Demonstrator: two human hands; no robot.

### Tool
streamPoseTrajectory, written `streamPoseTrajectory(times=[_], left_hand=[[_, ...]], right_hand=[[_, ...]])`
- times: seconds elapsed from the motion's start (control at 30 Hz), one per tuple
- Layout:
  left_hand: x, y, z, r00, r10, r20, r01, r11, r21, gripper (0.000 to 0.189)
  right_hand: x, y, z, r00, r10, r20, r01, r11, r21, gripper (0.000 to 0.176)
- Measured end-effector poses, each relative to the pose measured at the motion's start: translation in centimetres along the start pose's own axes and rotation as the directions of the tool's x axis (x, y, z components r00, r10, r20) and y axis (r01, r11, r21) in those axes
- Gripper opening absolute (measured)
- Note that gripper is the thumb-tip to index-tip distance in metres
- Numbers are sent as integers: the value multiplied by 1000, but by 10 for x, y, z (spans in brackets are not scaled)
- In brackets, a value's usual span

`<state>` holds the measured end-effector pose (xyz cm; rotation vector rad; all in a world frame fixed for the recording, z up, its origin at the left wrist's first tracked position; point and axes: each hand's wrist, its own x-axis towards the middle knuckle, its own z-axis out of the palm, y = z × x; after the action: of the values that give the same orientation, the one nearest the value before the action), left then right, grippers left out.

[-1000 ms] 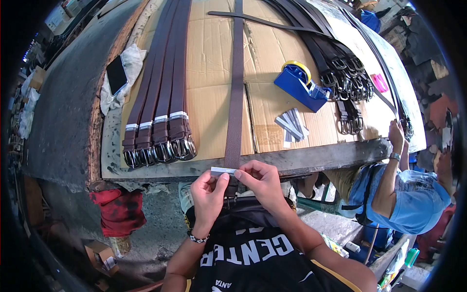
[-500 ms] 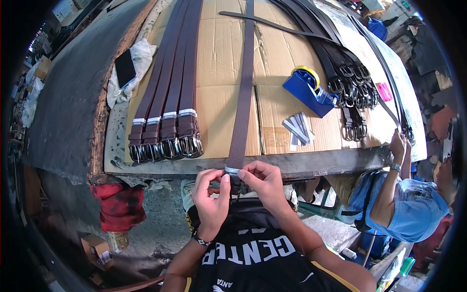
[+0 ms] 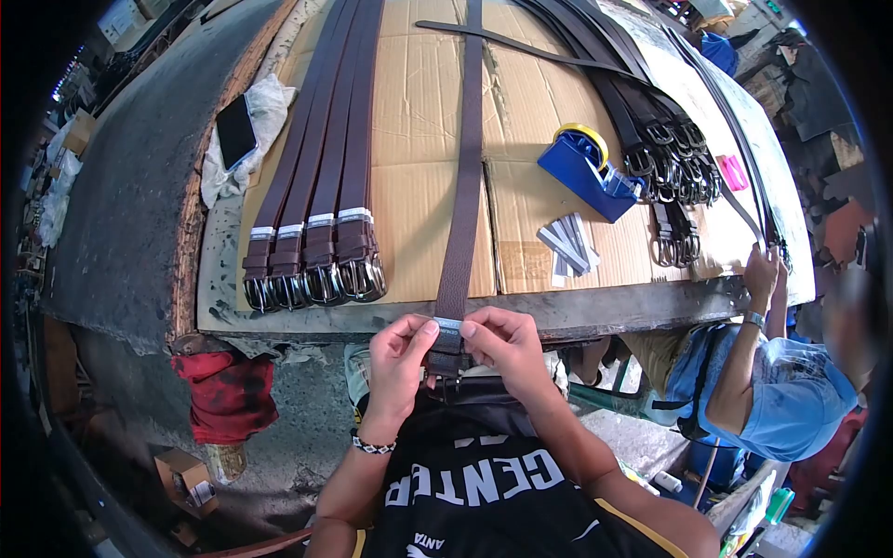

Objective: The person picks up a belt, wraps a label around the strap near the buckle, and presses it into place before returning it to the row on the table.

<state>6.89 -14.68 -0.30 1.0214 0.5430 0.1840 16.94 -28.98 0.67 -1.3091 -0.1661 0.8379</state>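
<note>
A dark brown leather belt (image 3: 463,195) runs down the cardboard to the table's front edge, its buckle end hanging over. Around the belt near that end lies a silver-grey paper label (image 3: 447,327) with small print. My left hand (image 3: 400,358) is closed on the belt's left edge, thumb on the label. From the other side, my right hand (image 3: 509,349) pinches the belt's right edge, its thumb at the label's right end. The buckle (image 3: 444,379) shows only partly below the hands.
Several labelled brown belts (image 3: 321,251) lie at left, beside a phone (image 3: 236,133) on white plastic. To the right are a blue tape dispenser (image 3: 586,177), loose labels (image 3: 569,245) and a pile of black belts (image 3: 665,139). A co-worker (image 3: 781,391) handles straps at far right.
The label now lies flatter and shows its printed face. My left thumb has moved up onto it, and more of the belt's buckle end shows between my hands.
</note>
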Motion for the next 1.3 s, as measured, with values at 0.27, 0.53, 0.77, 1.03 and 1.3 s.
streamPoseTrajectory(times=[0.27, 0.53, 0.77, 1.03, 1.3], left_hand=[[0, -25, -8, 822, -351, 448, 568, 471, -675, 28], [-3, -27, 10, 816, -194, 544, 567, 449, -690, 28], [-10, -7, 0, 974, -176, 144, 205, 953, -222, 35], [-17, -2, -3, 995, 100, 12, -100, 993, 62, 15], [-17, -1, 1, 993, 112, -26, -111, 993, 40, 15]], right_hand=[[4, -4, -2, 991, 106, 80, -108, 994, 23, 18], [6, -13, -10, 967, 184, 179, -210, 968, 140, 10], [8, -9, -11, 979, 54, 196, -62, 998, 33, 11], [7, -11, 1, 989, 47, 141, -33, 995, -99, 11], [6, -8, -1, 986, 52, 157, -23, 983, -181, 14]])
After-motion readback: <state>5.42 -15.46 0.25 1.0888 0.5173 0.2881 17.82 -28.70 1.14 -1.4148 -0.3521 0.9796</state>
